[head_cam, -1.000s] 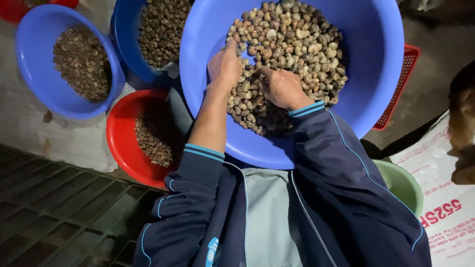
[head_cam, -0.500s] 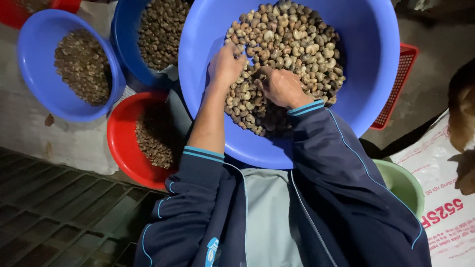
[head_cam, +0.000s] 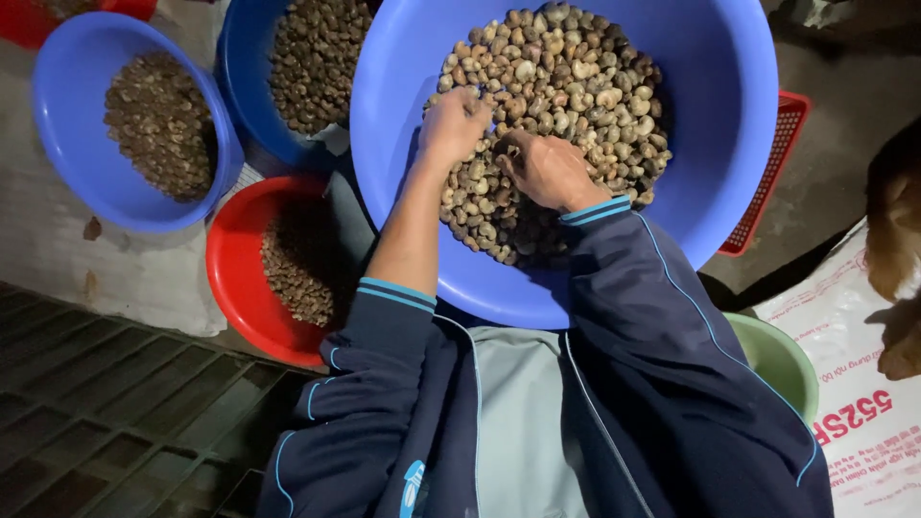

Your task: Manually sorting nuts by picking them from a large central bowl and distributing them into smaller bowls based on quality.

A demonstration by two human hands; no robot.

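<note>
Fingers of both your hands curl down into the nuts [head_cam: 566, 77] heaped in the big blue basin [head_cam: 729, 144]: left hand [head_cam: 451, 125] bunched at the pile's left edge, right hand [head_cam: 547, 171] just beside it, lower; whether either pinches a nut stays hidden.

There are three blue tubs: a big blue tub [head_cam: 729, 115] in the middle, a small blue tub [head_cam: 58, 105] at the far left, and a dark blue tub [head_cam: 240, 96] between them. There are two red tubs, a near one [head_cam: 235, 278] and a far-left one [head_cam: 24, 21]. One green bowl [head_cam: 782, 360], one red crate [head_cam: 772, 182] and one white sack [head_cam: 863, 422] sit on the right. Two hands, left [head_cam: 451, 125] and right [head_cam: 547, 168], touch nuts [head_cam: 566, 67], too many to count.
</note>
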